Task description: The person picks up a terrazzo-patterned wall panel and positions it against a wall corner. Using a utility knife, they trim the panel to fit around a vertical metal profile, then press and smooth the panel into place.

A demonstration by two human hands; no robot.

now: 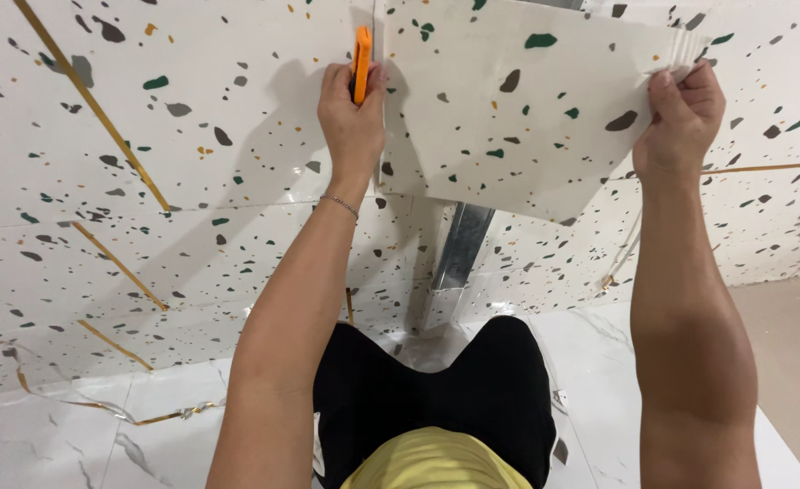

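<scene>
Orange utility knife (361, 59) upright in left hand (352, 122), tip upward.

Both arms outstretched (each grip closed)

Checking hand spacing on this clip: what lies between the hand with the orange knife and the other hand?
In the head view, the speckled white panel piece spans the stretch from the left hand, gripping the orange utility knife, to the right hand holding its ribbed corner.

Speckled terrazzo wall (191, 181) with gold strips (92, 104), white marble floor (74, 435)
</scene>
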